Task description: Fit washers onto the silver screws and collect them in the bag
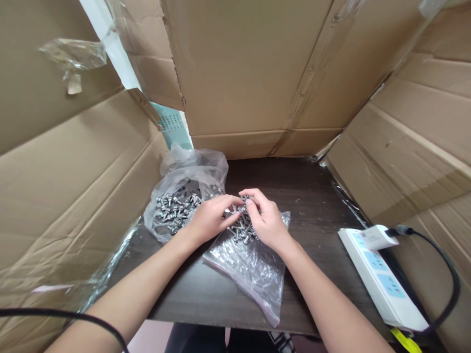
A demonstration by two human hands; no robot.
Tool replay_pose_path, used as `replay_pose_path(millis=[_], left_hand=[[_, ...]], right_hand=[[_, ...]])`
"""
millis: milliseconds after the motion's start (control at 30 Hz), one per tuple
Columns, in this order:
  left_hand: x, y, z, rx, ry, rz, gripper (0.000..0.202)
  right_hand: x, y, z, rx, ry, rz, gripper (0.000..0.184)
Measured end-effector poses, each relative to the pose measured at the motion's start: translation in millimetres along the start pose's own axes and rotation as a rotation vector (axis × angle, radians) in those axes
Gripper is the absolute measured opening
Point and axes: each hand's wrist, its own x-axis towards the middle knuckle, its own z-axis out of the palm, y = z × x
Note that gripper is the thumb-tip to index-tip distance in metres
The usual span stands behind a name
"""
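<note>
My left hand (213, 215) is over the pile of metal bolts (243, 231), its thumb and fingers curled in around a shiny bolt (228, 211). Close against it, my right hand (267, 219) pinches a small dark-grey metal piece (245, 198), seemingly a bolt, between thumb and forefinger. Fingers partly hide both pieces. The pile lies on a flat clear zip bag (253, 274). Just left of my left hand, a clear plastic bag (156, 196) stands open with many more bolts (176, 208) inside.
On the right of the dark table (309, 196) lies a white power strip (382, 284) with a plugged-in adapter (377, 238) and black cable (456, 279). Cardboard walls (250, 68) enclose the back and both sides. Another black cable (66, 314) crosses the lower left.
</note>
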Motion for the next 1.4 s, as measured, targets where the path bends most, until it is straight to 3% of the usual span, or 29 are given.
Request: replay_pose_path(millis=[167,400,567,700,933,1400], left_hand=[[-0.7,-0.9,-1.4,-0.004,-0.029,-0.014,0.011],[-0.6,0.3,-1.8,-0.023,0.021,-0.007,0.012],[1.3,2.1,-1.8,-0.015,0.09,0.035,0.013],[2.3,3.8,-3.1,0.0,0.107,0.053,0.014],[-1.9,-0.4,-0.1,-0.051,0.065,0.006,0.01],[0.0,-0.4,0.4,-0.025,0.092,0.069,0.013]], right_hand=[[0.5,-1.8,-2.8,0.011,-0.004,0.017,0.028],[-0.1,-0.4,-1.4,-0.005,-0.066,-0.015,0.032],[0.3,-1.0,-2.8,-0.021,-0.049,0.057,0.03],[0.3,0.0,-1.8,0.019,-0.043,0.0,0.03],[0.1,1.6,2.1,0.03,-0.021,0.027,0.027],[-1.9,6.2,4.4,-0.016,-0.022,-0.052,0.032]])
